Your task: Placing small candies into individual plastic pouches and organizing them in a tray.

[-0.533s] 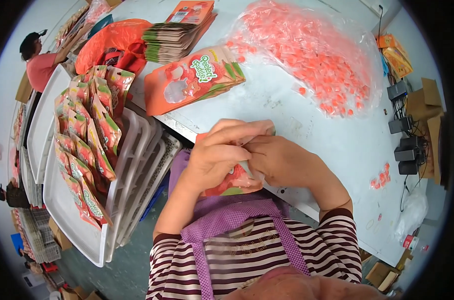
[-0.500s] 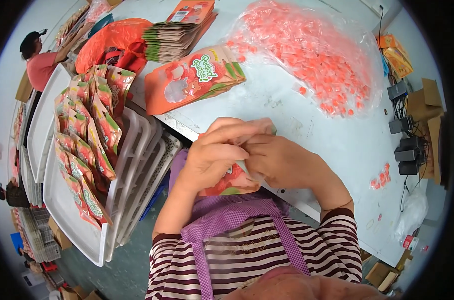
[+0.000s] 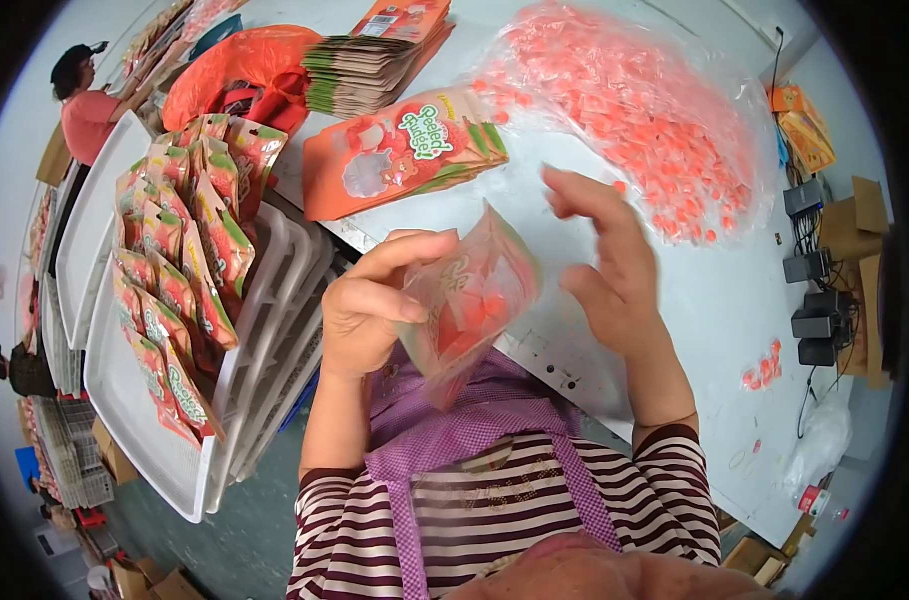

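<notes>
In my left hand (image 3: 379, 300) a red and green candy pouch (image 3: 464, 320) is pinched by its side. Its mouth gapes upward, and several small wrapped red candies (image 3: 482, 318) show inside. My right hand (image 3: 614, 265) is off to the right of the pouch, empty, its thumb and fingers spread apart over the table. Beyond it lies a large clear plastic bag (image 3: 624, 120) full of small wrapped red candies, a few of them spilling from its edge. A stack of flat printed pouches (image 3: 404, 150) rests on the table ahead of my left hand.
Filled pouches (image 3: 179, 260) stand in rows in a white plastic tray (image 3: 124, 400) on my left, atop several stacked trays. More flat pouches (image 3: 359, 75) and an orange-red plastic bag (image 3: 234, 75) sit farther back. Black power adapters (image 3: 819, 315) line the right edge. A person (image 3: 84, 110) works far left.
Both hands were together around the pouch. Now my right hand has let go and moved right and away, while my left hand holds the pouch with its mouth opened.
</notes>
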`<state>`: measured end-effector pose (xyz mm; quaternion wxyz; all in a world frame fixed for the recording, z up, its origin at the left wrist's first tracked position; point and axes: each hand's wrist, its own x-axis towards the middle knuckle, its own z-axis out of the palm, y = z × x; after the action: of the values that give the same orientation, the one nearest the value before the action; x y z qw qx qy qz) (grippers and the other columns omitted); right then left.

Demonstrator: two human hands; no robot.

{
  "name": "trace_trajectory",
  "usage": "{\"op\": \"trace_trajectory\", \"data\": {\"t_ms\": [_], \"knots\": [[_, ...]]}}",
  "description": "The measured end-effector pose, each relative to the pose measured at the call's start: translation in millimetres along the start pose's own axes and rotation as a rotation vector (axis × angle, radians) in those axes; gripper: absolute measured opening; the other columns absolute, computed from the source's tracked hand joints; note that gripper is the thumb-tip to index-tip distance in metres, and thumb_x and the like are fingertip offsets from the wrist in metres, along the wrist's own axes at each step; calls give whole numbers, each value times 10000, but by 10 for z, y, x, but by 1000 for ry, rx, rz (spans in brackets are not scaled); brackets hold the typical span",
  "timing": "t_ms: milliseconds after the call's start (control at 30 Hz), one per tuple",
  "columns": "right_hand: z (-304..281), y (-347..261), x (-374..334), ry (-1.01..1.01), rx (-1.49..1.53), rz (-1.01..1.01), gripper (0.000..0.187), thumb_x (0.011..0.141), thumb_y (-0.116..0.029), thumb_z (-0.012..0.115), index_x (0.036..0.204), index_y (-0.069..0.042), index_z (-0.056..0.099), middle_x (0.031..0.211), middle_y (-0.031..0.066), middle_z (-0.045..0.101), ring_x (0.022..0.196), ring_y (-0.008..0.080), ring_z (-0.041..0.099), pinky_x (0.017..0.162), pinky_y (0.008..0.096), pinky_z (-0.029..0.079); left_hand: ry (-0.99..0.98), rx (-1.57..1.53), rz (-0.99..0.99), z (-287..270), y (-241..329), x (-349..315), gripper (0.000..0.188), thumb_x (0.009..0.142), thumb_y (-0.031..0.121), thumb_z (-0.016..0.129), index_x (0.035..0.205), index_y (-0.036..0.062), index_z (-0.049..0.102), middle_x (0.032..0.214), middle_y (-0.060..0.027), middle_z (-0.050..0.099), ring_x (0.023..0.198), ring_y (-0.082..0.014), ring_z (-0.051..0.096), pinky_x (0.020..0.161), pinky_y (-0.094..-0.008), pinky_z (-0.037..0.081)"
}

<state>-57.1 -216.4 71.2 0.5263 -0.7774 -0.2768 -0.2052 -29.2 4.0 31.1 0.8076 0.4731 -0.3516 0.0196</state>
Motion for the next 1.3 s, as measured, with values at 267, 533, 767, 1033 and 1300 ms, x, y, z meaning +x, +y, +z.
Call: {"op": "trace_trajectory", "data": {"t_ms": [267, 533, 767, 1033, 1300], "knots": [[250, 246, -54, -141, 768, 483, 174, 859, -126, 603, 963, -4, 536, 898, 13, 537, 829, 85, 523, 732, 226, 434, 122, -25, -52, -76, -1, -117, 250, 807, 245, 641, 996, 94, 576, 1221, -261, 501, 1091, -353, 510, 923, -441, 398], [408, 247, -17, 181, 475, 233, 85, 856, -37, 578, 914, 0, 527, 833, 30, 529, 720, 72, 510, 605, 196, 425, 197, 352, -278, -68, 262, -288, 341, 754, 48, 663, 1068, -40, 563, 1039, -131, 564, 928, -189, 566, 830, -308, 444], [397, 233, -70, 223, 470, 211, 85, 876, -61, 563, 915, -3, 515, 852, 31, 529, 698, 72, 488, 625, 202, 423, 258, 672, -203, -15, 266, -311, 147, 767, 24, 661, 888, -47, 619, 832, -73, 596, 774, -138, 554, 677, -232, 434], [465, 251, -122, 266, 526, 240, 87, 891, -90, 548, 889, -18, 498, 885, 35, 517, 730, 70, 480, 630, 202, 413, 471, 393, -309, 41, 261, -337, 171, 758, 40, 682, 910, -21, 634, 840, -65, 589, 759, -136, 552, 685, -233, 433], [487, 196, -170, 181, 477, 163, 65, 869, -49, 564, 883, -19, 508, 869, 45, 521, 730, 87, 497, 599, 194, 415, 209, 633, -217, 13, 322, -282, 263, 712, 48, 714, 965, 0, 659, 784, -69, 599, 709, -157, 552, 649, -265, 430]]}}
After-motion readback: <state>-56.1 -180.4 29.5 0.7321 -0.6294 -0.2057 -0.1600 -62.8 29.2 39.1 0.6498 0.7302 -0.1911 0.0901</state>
